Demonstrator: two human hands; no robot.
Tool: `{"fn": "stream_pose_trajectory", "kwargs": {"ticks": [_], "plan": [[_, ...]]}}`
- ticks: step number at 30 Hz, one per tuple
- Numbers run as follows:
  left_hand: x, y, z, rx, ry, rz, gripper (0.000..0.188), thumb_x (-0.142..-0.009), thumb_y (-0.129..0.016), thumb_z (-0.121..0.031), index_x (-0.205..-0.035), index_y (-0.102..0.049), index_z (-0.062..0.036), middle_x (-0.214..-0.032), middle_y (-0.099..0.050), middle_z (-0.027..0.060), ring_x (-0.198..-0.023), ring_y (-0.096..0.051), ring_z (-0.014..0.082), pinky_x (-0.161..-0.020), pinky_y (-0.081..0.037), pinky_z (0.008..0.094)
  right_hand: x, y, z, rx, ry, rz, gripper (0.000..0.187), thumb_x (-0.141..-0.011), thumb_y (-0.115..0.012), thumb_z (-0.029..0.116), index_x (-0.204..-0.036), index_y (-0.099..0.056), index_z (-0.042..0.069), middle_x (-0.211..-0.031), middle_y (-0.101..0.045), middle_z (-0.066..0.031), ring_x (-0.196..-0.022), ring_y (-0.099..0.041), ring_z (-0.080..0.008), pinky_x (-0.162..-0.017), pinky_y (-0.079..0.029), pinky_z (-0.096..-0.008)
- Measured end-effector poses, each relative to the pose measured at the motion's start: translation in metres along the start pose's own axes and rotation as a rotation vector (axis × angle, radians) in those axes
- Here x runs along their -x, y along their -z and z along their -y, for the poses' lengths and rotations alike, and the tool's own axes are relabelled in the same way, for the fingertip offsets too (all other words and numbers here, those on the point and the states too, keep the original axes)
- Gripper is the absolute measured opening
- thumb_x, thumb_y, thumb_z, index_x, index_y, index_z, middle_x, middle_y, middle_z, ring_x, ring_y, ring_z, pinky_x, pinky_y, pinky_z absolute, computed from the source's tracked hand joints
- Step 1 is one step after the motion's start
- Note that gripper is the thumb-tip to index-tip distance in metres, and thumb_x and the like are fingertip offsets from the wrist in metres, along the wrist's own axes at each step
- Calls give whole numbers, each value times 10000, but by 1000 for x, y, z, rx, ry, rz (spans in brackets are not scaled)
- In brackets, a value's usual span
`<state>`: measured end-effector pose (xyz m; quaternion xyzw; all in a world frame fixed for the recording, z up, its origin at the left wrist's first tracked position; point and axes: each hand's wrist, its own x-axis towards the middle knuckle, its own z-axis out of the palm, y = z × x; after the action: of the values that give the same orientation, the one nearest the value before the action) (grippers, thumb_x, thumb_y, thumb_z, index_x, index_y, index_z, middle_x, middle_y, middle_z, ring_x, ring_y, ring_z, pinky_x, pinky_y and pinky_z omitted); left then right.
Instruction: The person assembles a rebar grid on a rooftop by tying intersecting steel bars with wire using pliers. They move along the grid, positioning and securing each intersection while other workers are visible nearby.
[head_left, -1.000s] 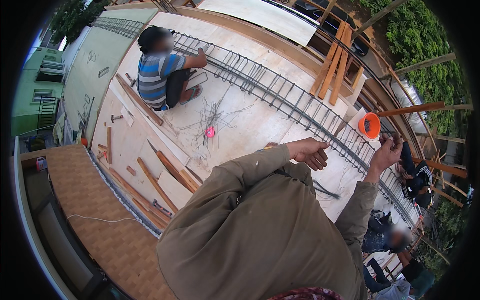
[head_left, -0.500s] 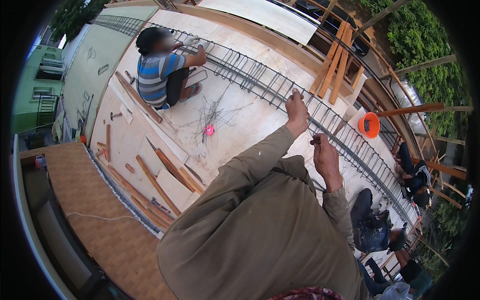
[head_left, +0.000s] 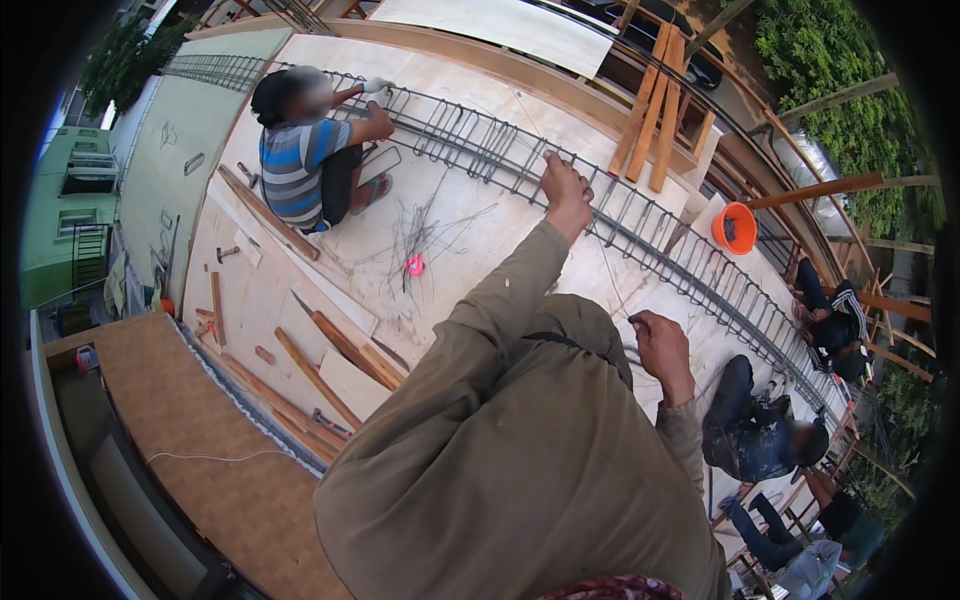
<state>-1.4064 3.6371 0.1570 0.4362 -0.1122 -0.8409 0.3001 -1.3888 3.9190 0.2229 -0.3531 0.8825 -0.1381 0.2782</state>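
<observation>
A long steel rebar cage [head_left: 690,270] with closely spaced stirrups runs diagonally across the pale plywood deck [head_left: 470,235]. My left hand [head_left: 568,193] is at the cage's middle, its fingers curled in over the bars; what they grip is hidden. Nearer to me, apart from the cage, my right hand [head_left: 665,350] is closed with thumb and forefinger together. A thin line, perhaps tie wire, runs between that hand and the cage, too fine to tell.
A co-worker [head_left: 310,165] with a white glove squats at the cage's far left. Beyond the cage stands an orange bucket [head_left: 734,228]. Loose wires [head_left: 420,240] lie around a pink object [head_left: 414,265]. Timber pieces [head_left: 350,350] and a hammer [head_left: 228,254] lie left. Another person [head_left: 755,430] crouches at right.
My right hand has drawn back from the cage toward me. My left hand has shifted a little left along the cage. The whole view has moved slightly.
</observation>
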Motion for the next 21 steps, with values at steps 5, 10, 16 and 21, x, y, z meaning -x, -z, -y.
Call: {"fn": "stream_pose_trajectory", "kwargs": {"ticks": [5, 10, 16, 21], "plan": [[-29, -8, 7, -4, 200, -45, 422, -1044, -370, -472, -740, -337, -181, -593, -246, -33, -447, -240, 111, -391, -181, 272, 9, 50, -3, -796, 43, 78, 168, -942, -605, 95, -1062, -680, 4, -965, -678, -36, -863, -601, -136, -788, -491, -312], [9, -23, 23, 79, 318, 11, 451, -1051, -341, -502, -735, -328, -180, -589, -249, -33, -445, -218, 110, -388, -172, 271, -12, 52, -45, -222, -221, -660, 161, -912, -628, 86, -1041, -680, 6, -927, -662, -120, -803, -609, -228, -742, -497, -330], [-3, -33, 15, 117, 187, 54, 504, -1042, -337, -554, -715, -318, -171, -585, -230, -30, -446, -210, 114, -384, -169, 280, 10, 12, -31, -660, 49, 223, 168, -889, -676, 131, -1008, -710, 18, -875, -648, -35, -740, -560, -150, -660, -452, -316], [-18, -13, 1, 169, 167, -66, 493, -1035, -355, -565, -766, -326, -153, -615, -240, -27, -463, -239, 107, -388, -192, 265, 14, 68, -21, -946, -144, -316, 143, -953, -631, 121, -1027, -705, 22, -816, -565, 50, -645, -385, -8, -559, -318, -197]]}}
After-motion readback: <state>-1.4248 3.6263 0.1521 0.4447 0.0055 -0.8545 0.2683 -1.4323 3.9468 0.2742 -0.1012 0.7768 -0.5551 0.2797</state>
